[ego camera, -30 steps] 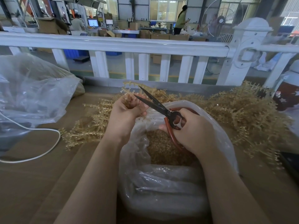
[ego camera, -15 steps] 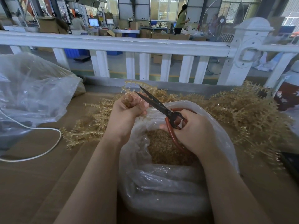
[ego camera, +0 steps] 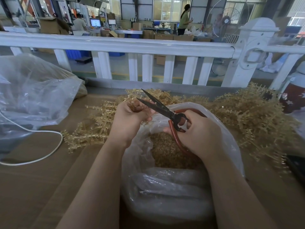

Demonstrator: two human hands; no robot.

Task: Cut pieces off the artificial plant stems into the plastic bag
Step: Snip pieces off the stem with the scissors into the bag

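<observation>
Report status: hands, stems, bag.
Left hand grips stem bundle. Right hand holds scissors, blades open. Plastic bag below, cuttings inside. Nothing blocking.

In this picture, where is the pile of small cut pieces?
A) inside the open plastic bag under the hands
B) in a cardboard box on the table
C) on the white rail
A: the golden cut pieces lie inside the clear plastic bag, below the scissors held by the right hand.

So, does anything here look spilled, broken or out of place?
Nothing stands out. The left hand grips a stem, the right hand holds open scissors above the plastic bag, and the cut pieces lie inside it.
</observation>
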